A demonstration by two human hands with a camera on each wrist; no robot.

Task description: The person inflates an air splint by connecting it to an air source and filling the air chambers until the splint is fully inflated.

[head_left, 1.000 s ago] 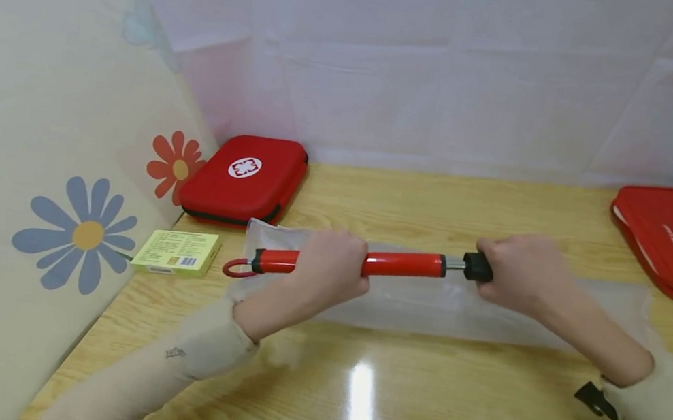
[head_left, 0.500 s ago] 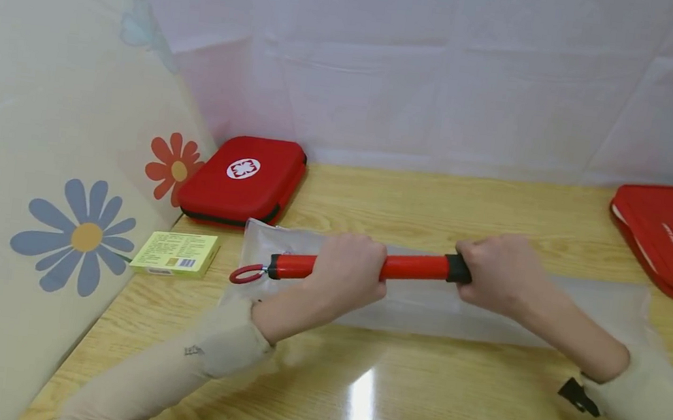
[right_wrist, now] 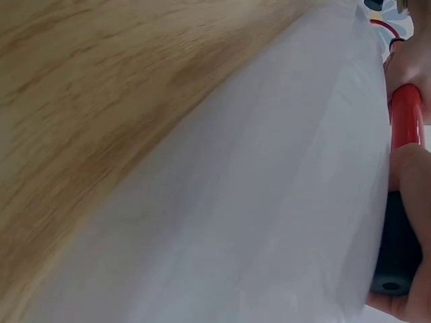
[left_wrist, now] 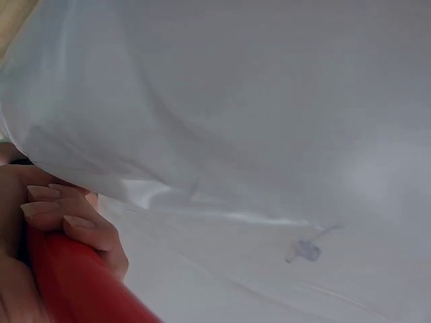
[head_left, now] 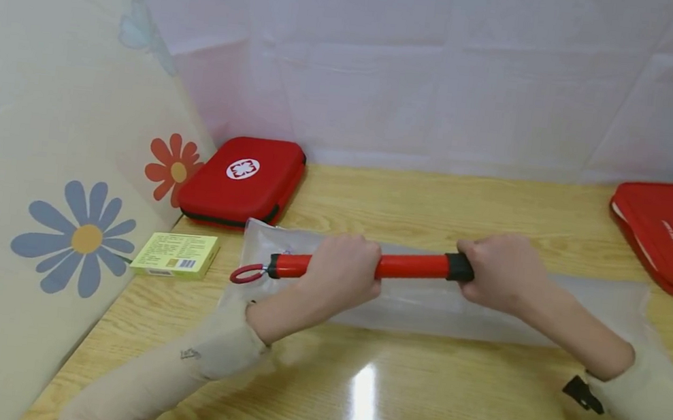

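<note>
A red hand pump is held level, with a red hose loop at its left end. My left hand grips the barrel, and the fingers wrap round it in the left wrist view. At the other end my right hand holds the black handle, which sits against the barrel with no rod showing. Beneath both hands a long translucent plastic bag lies on the table. A small clear valve-like piece shows on its surface in the left wrist view.
A red first-aid case stands at the back left, with a yellow-green box in front of it. Another red first-aid pouch lies at the right. Beside the right sleeve hangs a black strap end. Cloth walls border the wooden table.
The pump's metal rod, visible one second ago, has slid into the barrel. My right hand has moved left with the handle, and my left hand slightly right with the barrel.
</note>
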